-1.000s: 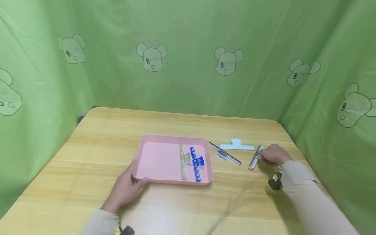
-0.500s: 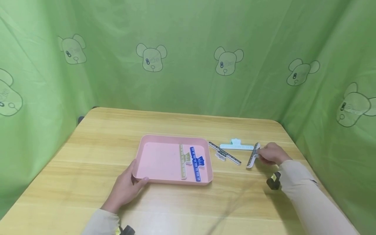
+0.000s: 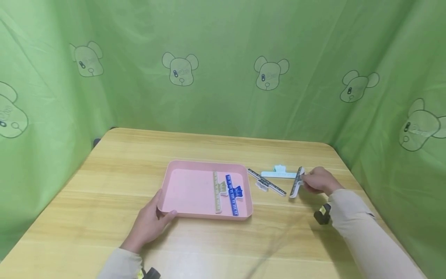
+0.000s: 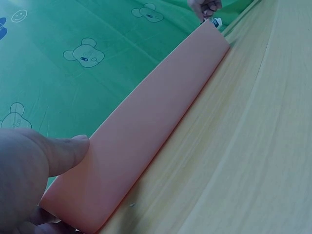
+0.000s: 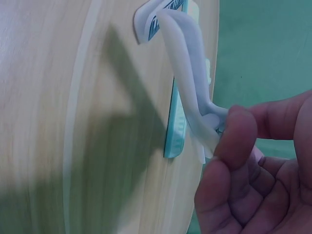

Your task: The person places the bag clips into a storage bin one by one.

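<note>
Your right hand (image 3: 318, 180) pinches the gray clip (image 3: 297, 183) by its handle (image 5: 212, 120) (best spot; likely light, stiff plastic); left hand (image 3: 148, 220) grips pink tray (image 3: 188, 190).

left hand (image 3: 149, 221) gripping, right hand (image 3: 321, 181) pinching, well apart

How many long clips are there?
5: green clip and blue clip in the pink rectangular tray; black clip and turquoise clip on the wooden table; white-backed clip in the right hand.

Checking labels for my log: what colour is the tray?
The tray is plain pink, clearest in the head view.
</note>
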The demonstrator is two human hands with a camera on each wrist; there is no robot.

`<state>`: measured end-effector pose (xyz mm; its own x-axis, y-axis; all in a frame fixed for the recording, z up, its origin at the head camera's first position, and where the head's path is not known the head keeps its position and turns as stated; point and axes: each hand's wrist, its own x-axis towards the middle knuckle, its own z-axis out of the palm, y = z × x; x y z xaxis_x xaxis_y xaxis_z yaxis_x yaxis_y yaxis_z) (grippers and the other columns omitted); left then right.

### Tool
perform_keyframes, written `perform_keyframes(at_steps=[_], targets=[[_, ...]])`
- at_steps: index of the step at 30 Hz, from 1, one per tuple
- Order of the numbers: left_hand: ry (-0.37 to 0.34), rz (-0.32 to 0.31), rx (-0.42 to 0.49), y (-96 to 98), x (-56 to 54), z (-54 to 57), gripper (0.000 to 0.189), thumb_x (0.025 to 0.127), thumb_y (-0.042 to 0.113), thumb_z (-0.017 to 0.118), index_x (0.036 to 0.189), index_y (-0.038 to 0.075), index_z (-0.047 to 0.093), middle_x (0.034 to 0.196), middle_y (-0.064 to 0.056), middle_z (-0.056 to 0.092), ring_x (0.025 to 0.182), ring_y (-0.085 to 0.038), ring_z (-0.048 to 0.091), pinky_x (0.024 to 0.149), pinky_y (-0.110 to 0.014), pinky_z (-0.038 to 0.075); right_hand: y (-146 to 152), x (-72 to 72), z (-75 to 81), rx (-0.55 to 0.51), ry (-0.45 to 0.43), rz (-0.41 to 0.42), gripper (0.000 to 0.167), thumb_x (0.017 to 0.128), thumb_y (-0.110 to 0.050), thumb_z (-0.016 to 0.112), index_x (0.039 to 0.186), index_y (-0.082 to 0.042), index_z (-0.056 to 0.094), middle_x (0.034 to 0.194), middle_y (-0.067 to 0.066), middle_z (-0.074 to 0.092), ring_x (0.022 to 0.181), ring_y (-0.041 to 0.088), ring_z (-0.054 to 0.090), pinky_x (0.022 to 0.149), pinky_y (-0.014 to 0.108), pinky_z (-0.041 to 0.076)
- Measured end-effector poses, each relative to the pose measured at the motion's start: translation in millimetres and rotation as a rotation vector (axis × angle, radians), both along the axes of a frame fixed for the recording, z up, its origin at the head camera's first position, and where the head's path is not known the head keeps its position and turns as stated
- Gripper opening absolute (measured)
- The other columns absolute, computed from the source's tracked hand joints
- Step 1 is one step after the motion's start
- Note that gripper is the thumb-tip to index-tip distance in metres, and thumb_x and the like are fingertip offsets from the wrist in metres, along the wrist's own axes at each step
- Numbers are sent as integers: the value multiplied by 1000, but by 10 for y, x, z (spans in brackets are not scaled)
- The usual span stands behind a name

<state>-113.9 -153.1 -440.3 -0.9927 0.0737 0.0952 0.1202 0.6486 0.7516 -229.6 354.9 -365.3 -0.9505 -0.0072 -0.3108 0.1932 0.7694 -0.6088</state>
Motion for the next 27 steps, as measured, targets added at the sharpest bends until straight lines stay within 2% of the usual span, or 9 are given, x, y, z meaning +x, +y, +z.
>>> perform_keyframes(at_steps=[9,19,27], targets=[[3,-4,-1,0,1,15,87,90,33,70,153,0,19,147,-27,37,130,-43,43,108,-53,34,-105,26,62,-13,0,7,32,97,-17,48,71,-1,60,56,-2,54,49,8,45,47,21,45],[13,0,-4,1,-4,-5,88,89,33,71,153,0,20,147,-27,37,130,-44,42,108,-54,35,-186,72,119,-25,10,14,30,97,-17,48,77,0,62,66,4,61,56,11,51,54,25,52],[8,3,5,13,3,7,88,89,33,71,153,1,20,147,-27,36,130,-43,42,108,-53,34,-215,50,145,-22,22,23,30,98,-18,49,79,1,61,70,7,62,57,12,53,56,26,53]])
